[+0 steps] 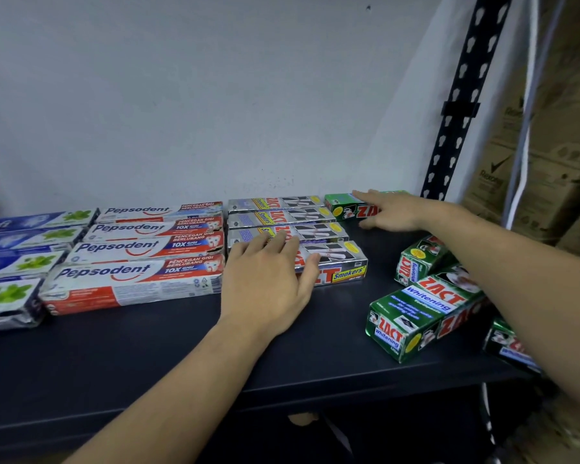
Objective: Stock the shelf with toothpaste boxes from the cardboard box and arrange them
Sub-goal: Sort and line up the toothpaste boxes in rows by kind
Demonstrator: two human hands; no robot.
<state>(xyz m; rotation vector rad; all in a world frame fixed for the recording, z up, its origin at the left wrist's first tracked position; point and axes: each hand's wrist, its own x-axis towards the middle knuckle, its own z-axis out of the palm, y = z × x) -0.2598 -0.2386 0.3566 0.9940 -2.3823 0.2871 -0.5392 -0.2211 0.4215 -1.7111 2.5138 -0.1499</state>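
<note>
I read Pepsodent boxes (138,274), "Pencegah Gigi Berlubang". Left grip (268,279) spread flat on silver ZACT Smokers boxes (344,262). Right grip (395,211), fingers straight, touches rear green ZACT box (342,205). Green ZACT Whitening boxes (426,306) lie askew at right end of shelf (148,346).

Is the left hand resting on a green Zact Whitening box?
No, the left hand lies flat on the silver Zact Smokers boxes, beside the Pepsodent boxes.
</note>
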